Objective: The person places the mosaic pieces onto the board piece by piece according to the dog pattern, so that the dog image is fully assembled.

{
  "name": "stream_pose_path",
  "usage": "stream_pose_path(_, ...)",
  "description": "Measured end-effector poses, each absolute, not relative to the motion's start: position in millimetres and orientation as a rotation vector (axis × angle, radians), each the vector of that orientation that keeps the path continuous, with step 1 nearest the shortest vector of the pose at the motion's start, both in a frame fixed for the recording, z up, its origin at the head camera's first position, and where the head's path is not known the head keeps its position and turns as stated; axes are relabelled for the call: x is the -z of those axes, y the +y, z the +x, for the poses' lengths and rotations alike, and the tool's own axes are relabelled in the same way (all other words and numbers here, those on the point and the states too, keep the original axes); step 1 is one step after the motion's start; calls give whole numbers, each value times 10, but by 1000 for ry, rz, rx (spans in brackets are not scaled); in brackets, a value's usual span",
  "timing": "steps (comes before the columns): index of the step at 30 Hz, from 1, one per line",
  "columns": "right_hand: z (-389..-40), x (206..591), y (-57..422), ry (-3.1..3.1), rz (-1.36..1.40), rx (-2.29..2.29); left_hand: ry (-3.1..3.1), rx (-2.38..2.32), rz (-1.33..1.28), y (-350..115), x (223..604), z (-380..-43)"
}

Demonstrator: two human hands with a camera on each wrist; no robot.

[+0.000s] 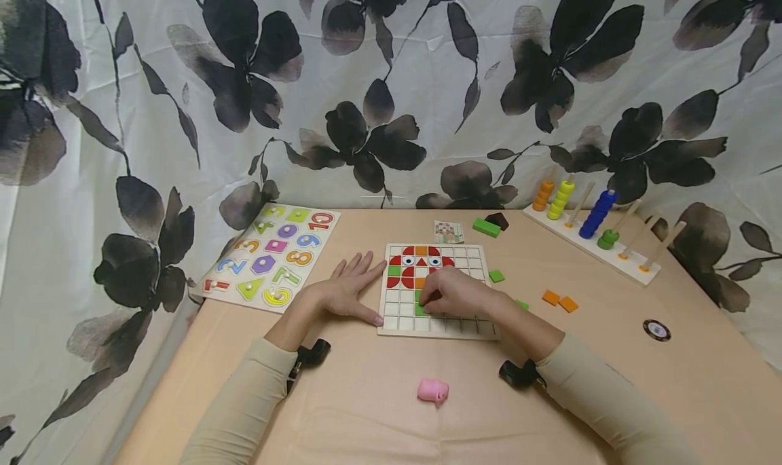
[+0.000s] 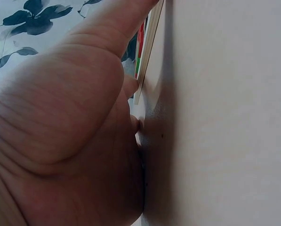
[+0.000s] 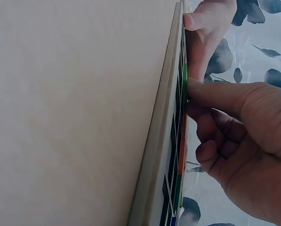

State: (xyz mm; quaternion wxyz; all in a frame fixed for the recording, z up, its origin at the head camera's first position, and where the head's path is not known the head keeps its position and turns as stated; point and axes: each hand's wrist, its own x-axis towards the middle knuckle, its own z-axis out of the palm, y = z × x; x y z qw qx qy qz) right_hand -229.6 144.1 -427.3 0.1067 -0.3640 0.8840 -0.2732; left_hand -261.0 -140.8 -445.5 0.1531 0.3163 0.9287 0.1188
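A white grid board (image 1: 398,322) lies on the table, its upper left part filled with red, orange, green and eye-marked square tiles. My right hand (image 1: 459,292) is over the board's middle, fingers curled, with thumb and forefinger on a green tile (image 1: 420,309) in the lower rows. The right wrist view shows the thumb tip at the edge of that green tile (image 3: 185,80), low against the board. With fingers spread, my left hand (image 1: 346,291) rests at the board's left side, thumb and forefinger touching its edge. Part of the pattern is hidden behind the right hand.
A number puzzle board (image 1: 244,268) lies to the left. At back right stands a bead stacker (image 1: 574,234). Around the grid board are green tiles (image 1: 497,275), orange tiles (image 1: 551,297), a picture card (image 1: 449,232), a round black-and-white disc (image 1: 656,330) and a pink figure (image 1: 433,390).
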Motion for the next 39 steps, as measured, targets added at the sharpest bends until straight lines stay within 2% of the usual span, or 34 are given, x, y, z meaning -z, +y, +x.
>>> stream_pose_path(10,-2286,4183,1712,2649,-1063,937,2667,-331,909,-1407,4462,-2623)
stream_pose_path(21,-2331,3831,2745,2671,-865,1023,2672,-332,914,-1408,4464,-2624)
stream_pose_path(30,-2416,4025,3501,2554,-620,911,2662,-335,904,-1405,4453,-2608)
stream_pose_path(39,-2472,4191,3729,2386,-497,940,2663,-341,901,-1406,4454,-2619)
